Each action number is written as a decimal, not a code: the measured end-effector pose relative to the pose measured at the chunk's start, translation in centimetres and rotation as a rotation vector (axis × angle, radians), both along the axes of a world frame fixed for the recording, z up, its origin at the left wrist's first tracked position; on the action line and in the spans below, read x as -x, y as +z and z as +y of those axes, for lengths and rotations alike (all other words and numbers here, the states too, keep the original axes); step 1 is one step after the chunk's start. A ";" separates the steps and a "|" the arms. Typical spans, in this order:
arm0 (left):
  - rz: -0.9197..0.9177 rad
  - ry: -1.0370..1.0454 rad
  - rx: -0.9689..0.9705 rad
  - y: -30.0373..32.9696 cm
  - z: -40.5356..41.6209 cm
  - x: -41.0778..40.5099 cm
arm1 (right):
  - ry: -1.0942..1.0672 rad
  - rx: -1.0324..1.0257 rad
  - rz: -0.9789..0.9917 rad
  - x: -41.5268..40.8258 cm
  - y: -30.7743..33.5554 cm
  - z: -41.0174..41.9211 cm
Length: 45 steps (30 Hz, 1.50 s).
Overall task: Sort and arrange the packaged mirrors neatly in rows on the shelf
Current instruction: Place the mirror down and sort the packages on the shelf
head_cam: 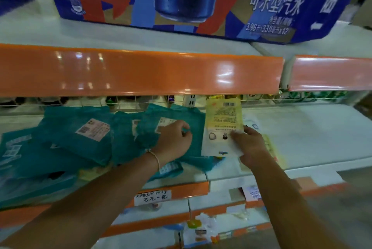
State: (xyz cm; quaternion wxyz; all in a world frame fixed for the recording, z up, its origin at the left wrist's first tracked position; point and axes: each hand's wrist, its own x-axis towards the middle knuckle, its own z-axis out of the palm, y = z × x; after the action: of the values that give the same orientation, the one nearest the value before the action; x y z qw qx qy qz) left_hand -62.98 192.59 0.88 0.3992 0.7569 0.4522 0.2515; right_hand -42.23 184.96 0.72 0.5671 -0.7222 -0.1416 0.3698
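Note:
Several teal packages [80, 134] lie overlapping on the left half of the white shelf [312, 138]. My left hand [174, 140] rests on the rightmost teal package [171, 116] with its fingers curled at the white label; whether it grips the pack is unclear. My right hand [249, 144] pinches a yellow and white package [222, 126] by its lower right part, holding it upright just right of the teal pile. Another yellowish pack [270, 148] lies flat under my right wrist, partly hidden.
An orange shelf lip [141, 71] overhangs from above, with a blue soda carton [181, 1] on top. A wire rail [302, 100] runs along the back. Price tags [153, 197] sit on the orange front edge; lower shelves hold small packets [199, 228].

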 end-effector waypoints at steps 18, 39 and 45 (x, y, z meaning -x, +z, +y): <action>0.124 0.034 -0.056 -0.2 -3.5 -17.5 | 0.305 0.178 -0.483 -16.0 -2.8 -3.7; 0.079 0.276 -0.003 0.4 -3.2 -8.5 | 0.602 0.122 -0.589 -4.8 -0.5 1.1; 0.091 0.383 0.011 0.8 -2.8 -2.4 | 0.585 0.167 -0.267 2.3 -0.6 2.7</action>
State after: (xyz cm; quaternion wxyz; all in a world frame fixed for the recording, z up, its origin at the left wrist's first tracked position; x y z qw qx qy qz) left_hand -60.59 189.77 1.72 0.3275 0.6655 0.6067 0.2861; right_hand -44.54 187.67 0.11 0.3519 -0.7371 -0.3853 0.4294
